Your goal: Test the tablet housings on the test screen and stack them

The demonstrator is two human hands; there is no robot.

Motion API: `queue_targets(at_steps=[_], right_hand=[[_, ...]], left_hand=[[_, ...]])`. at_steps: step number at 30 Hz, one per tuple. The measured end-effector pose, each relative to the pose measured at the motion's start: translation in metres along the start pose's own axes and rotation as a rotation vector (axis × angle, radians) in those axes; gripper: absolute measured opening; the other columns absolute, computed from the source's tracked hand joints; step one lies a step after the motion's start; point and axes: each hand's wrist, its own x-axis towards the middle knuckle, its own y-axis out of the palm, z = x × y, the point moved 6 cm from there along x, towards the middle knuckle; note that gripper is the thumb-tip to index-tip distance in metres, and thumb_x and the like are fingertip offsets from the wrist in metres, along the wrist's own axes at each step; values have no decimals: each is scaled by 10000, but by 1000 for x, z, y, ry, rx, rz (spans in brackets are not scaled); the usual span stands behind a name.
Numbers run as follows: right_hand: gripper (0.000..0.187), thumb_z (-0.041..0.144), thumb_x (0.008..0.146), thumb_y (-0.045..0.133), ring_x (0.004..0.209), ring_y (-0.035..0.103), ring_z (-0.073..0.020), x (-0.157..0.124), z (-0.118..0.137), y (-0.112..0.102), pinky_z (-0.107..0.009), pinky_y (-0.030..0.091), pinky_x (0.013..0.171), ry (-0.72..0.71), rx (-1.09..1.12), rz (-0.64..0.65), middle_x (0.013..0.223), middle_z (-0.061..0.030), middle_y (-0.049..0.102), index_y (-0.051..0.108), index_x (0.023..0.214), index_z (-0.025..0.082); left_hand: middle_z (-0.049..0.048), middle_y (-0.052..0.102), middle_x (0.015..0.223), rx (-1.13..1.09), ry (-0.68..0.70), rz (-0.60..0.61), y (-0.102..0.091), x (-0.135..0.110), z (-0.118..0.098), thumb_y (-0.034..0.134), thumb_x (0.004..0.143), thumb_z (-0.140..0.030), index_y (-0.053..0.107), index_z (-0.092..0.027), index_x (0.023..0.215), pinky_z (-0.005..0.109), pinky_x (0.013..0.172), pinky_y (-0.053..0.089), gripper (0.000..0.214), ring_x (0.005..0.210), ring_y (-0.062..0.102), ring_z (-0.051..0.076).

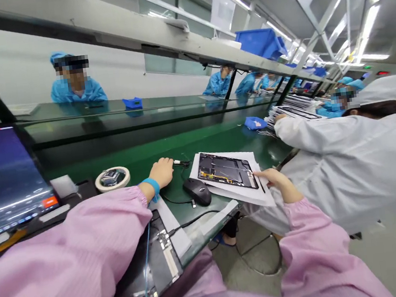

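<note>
My left hand (162,171) is closed around the plug end of a thin black cable (181,162) on the green bench. It wears a blue wrist strap (151,186). My right hand (272,178) rests on the near right corner of an opened tablet (226,169), fingers pressed against its edge. The tablet lies face down on white sheets (257,194), its circuit boards showing. A black mouse (197,190) sits between my hands.
A roll of tape (112,178) and a lit monitor (3,177) are at the left. Another opened device (151,270) lies near my lap. A person in a white coat (351,158) leans over a stack of tablets (295,113) at the right. People in blue sit across the conveyor.
</note>
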Motion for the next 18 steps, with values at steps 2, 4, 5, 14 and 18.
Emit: queue_targets(at_steps=[2, 4, 5, 14, 18], right_hand=[[210, 285, 819, 659, 479, 487, -68, 3, -6, 1, -213, 431, 494, 40, 38, 44, 561, 52, 537, 591, 698, 128], [203, 278, 815, 650, 491, 494, -82, 4, -8, 0, -220, 436, 501, 43, 103, 43, 555, 40, 542, 593, 689, 130], [199, 276, 807, 645, 503, 507, -97, 3, -9, 0, -230, 441, 507, 35, 144, 38, 549, 26, 549, 598, 683, 129], [270, 380, 771, 626, 651, 655, -198, -32, 6, 22, -317, 545, 636, -23, 504, 209, 689, -56, 689, 663, 868, 131], [205, 274, 673, 705, 638, 656, -209, -38, 26, 16, -338, 553, 641, -82, 597, 185, 712, -59, 708, 669, 832, 149]], left_hand=[[179, 552, 1244, 9, 21, -8, 11, 15, -1, 413, 884, -157, 524, -128, 1203, 401, 923, 393, 339, 1204, 450, 302], [197, 561, 1205, 22, 29, -13, 18, 25, 0, 408, 885, -161, 535, -116, 1191, 411, 901, 390, 334, 1170, 467, 314], [206, 566, 1174, 31, 29, -16, 20, 29, 1, 407, 886, -170, 556, -110, 1160, 418, 886, 390, 318, 1146, 476, 324], [199, 609, 1048, 92, -16, -44, -2, 17, -5, 412, 888, -246, 620, -121, 932, 399, 818, 408, 247, 1046, 552, 332], [136, 674, 932, 81, -103, 59, -20, -14, -16, 384, 892, -283, 577, -143, 960, 356, 705, 440, 248, 842, 648, 283]])
